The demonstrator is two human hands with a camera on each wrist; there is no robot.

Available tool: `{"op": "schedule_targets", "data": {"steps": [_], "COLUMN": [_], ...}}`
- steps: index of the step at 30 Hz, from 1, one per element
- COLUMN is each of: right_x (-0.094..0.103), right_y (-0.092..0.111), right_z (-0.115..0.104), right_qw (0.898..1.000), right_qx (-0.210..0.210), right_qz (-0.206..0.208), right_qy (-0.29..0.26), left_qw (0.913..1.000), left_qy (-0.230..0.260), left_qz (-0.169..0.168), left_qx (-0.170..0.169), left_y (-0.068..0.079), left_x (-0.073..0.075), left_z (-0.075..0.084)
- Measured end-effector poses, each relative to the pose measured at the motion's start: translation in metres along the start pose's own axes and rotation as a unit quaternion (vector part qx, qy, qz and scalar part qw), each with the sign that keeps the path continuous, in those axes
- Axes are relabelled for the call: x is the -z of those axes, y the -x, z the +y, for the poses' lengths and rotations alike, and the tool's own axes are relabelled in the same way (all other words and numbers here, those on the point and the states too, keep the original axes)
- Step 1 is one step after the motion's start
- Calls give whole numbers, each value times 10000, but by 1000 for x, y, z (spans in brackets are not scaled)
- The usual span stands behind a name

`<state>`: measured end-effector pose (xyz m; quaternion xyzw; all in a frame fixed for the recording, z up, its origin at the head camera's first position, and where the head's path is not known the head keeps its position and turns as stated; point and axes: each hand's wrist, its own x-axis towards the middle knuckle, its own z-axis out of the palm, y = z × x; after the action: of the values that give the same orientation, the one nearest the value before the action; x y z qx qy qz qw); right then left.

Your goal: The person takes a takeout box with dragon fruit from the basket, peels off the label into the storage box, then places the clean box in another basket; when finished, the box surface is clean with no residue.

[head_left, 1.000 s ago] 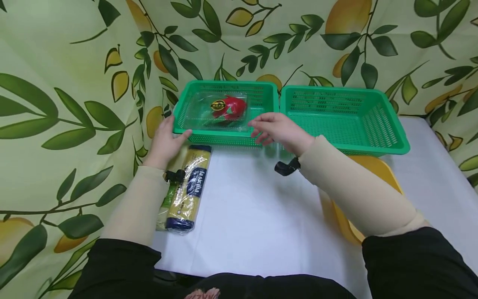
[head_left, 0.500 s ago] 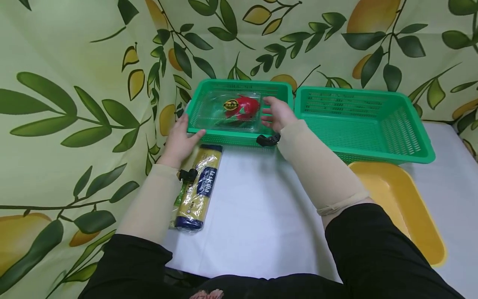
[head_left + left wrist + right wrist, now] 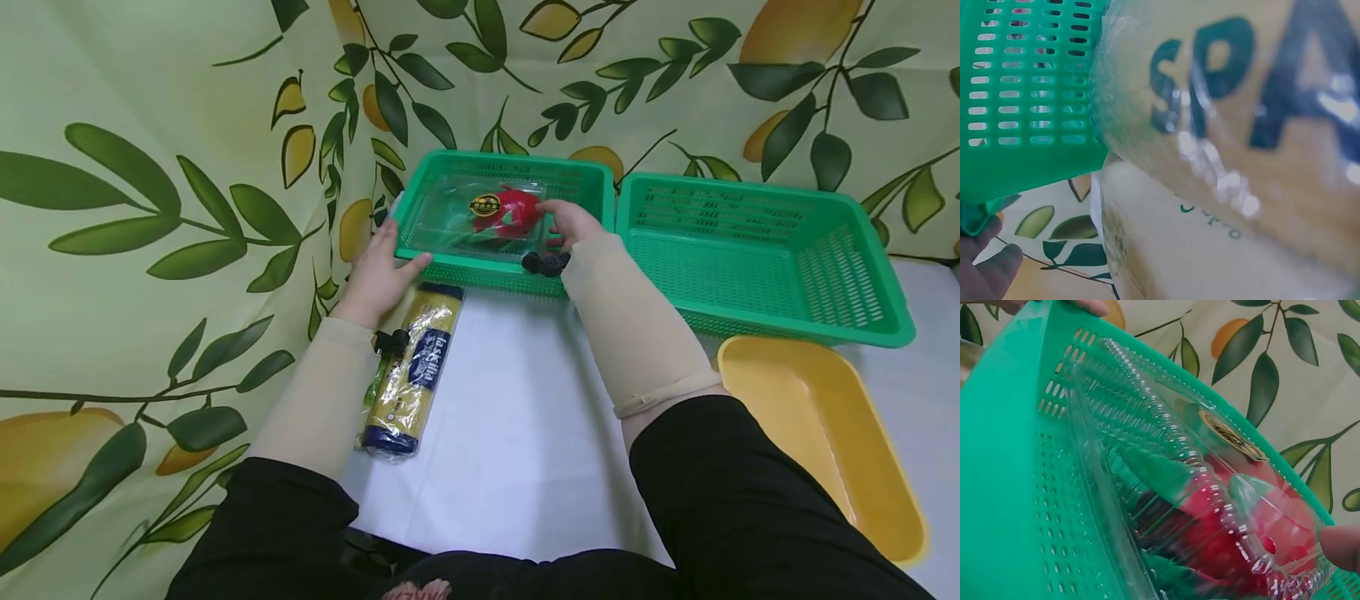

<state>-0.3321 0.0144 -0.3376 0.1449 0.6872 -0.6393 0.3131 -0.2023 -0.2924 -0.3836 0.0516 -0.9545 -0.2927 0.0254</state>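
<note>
A red dragon fruit (image 3: 510,212) lies in a clear plastic clamshell box (image 3: 450,225) with a black and gold sticker. The box sits inside the left green basket (image 3: 480,273). My left hand (image 3: 377,279) holds the basket's near left corner, thumb over the front rim and fingers along the outside. My right hand (image 3: 572,227) grips the right end of the box, its index finger over the lid beside the fruit. In the right wrist view one fingertip (image 3: 1341,548) meets the box's edge; the other fingers are hidden there.
A yellow and blue spaghetti pack (image 3: 414,375) lies below my left wrist, partly over another package. To the right stand a second green basket (image 3: 757,312) and a yellow tray (image 3: 873,433). Patterned cloth (image 3: 165,325) hangs at the left and back.
My right hand has moved from in front of the basket to the right end of the clamshell box and taken hold there. My left hand stays on the basket corner. The head view has turned left.
</note>
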Motion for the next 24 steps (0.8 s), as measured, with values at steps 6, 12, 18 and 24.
{"op": "schedule_targets", "data": {"steps": [6, 12, 18, 24], "right_x": [4, 4, 3, 2], "right_y": [-10, -12, -12, -2], "right_z": [1, 2, 4, 3], "right_qw": [9992, 9998, 9993, 9981], "right_qx": [32, -56, -141, -153], "right_qz": [-211, -135, -155, -229], "right_qy": [332, 107, -294, -551], "left_qw": [10000, 9998, 9997, 9995], "left_qy": [-4, -209, -245, -293], "left_qz": [-34, -55, -96, -86], "left_qx": [35, 20, 11, -17], "left_y": [-2, -4, -4, -3], "left_x": [2, 3, 4, 3], "left_z": [0, 0, 0, 0]}}
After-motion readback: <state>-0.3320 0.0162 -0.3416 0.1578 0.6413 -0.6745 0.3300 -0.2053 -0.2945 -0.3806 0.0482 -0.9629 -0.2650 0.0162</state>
